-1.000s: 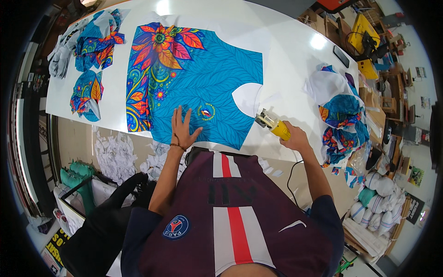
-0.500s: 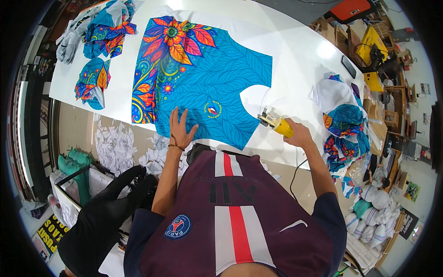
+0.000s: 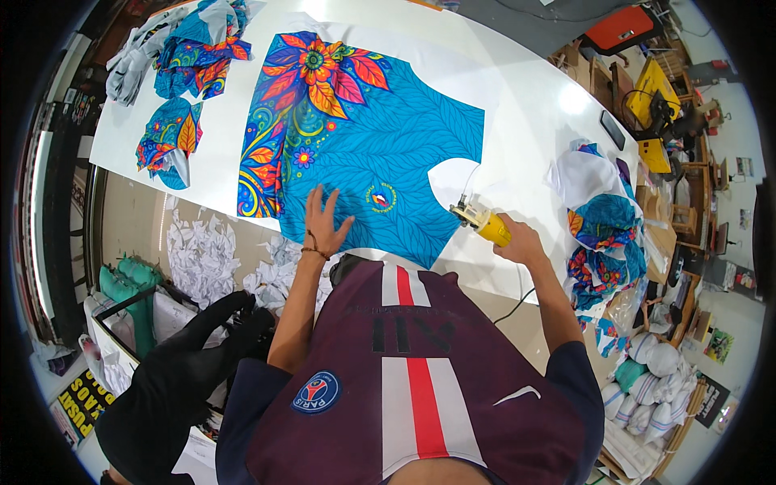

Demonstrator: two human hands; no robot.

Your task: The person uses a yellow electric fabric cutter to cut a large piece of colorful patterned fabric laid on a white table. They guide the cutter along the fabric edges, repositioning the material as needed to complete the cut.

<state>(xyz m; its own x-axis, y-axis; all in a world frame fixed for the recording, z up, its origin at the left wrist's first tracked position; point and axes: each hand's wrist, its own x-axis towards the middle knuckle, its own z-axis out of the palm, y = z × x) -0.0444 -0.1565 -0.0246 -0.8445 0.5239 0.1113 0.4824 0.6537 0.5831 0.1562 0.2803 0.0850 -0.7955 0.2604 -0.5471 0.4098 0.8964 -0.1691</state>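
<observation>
A turquoise printed fabric panel [image 3: 404, 121] with orange flowers and leaves lies flat on the white table [image 3: 517, 89]. My left hand [image 3: 326, 225] rests on its near part, fingers spread and palm down, left of a small round emblem. In my right hand [image 3: 520, 241] is a yellow hand-held electric cloth cutter [image 3: 491, 228]. Its metal head is at the curved cut-out on the panel's right side, close to the corner. White fabric [image 3: 457, 184] shows inside that curve. The blade itself is too small to make out.
Printed cut pieces are heaped at the table's far left [image 3: 194, 52] and right [image 3: 602, 218]. A phone [image 3: 612, 129] lies by the right edge. The cutter's cord [image 3: 517, 303] hangs over the near edge. White scraps [image 3: 202, 250] lie below; a black-sleeved person [image 3: 162, 404] is at my left.
The whole view has shifted slightly. The cutter in my right hand has moved a little left relative to the panel. My left hand keeps its place on the fabric.
</observation>
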